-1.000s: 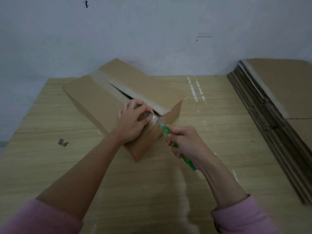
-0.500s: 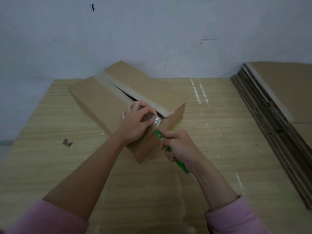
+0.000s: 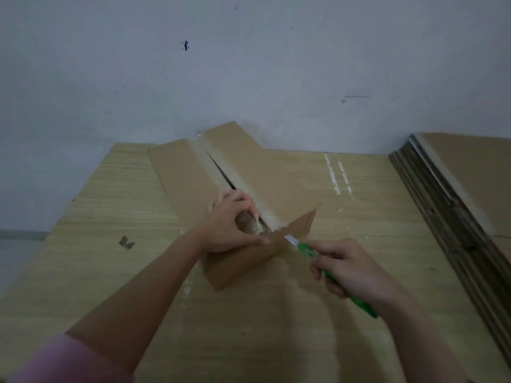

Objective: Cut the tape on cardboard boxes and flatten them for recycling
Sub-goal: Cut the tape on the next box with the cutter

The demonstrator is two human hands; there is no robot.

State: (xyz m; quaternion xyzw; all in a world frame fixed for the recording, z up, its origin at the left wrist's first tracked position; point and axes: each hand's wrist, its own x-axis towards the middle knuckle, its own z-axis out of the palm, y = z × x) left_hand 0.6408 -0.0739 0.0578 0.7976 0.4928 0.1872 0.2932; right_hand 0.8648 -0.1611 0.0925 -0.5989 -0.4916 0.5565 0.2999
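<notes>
A brown cardboard box (image 3: pixel 182 178) lies at an angle on the wooden table (image 3: pixel 83 244), its taped top seam split into a dark slit. My left hand (image 3: pixel 229 225) grips the near end of the left flap, fingers curled over its edge at the seam. My right hand (image 3: pixel 348 269) holds a green utility knife (image 3: pixel 331 272), its silver blade pointing at the box's near corner, just right of my left thumb. Clear tape (image 3: pixel 243 186) still runs along the seam edge of the right flap.
A tall stack of flattened cardboard (image 3: pixel 456 205) lies along the table's right side. A grey wall stands right behind the box. A small dark scrap (image 3: pixel 126 241) lies on the table to the left. White tape marks (image 3: pixel 336 175) sit beyond the box.
The knife has pulled back to the right, off the box's near end, and its blade now shows beside the corner. My left hand keeps its grip on the flap.
</notes>
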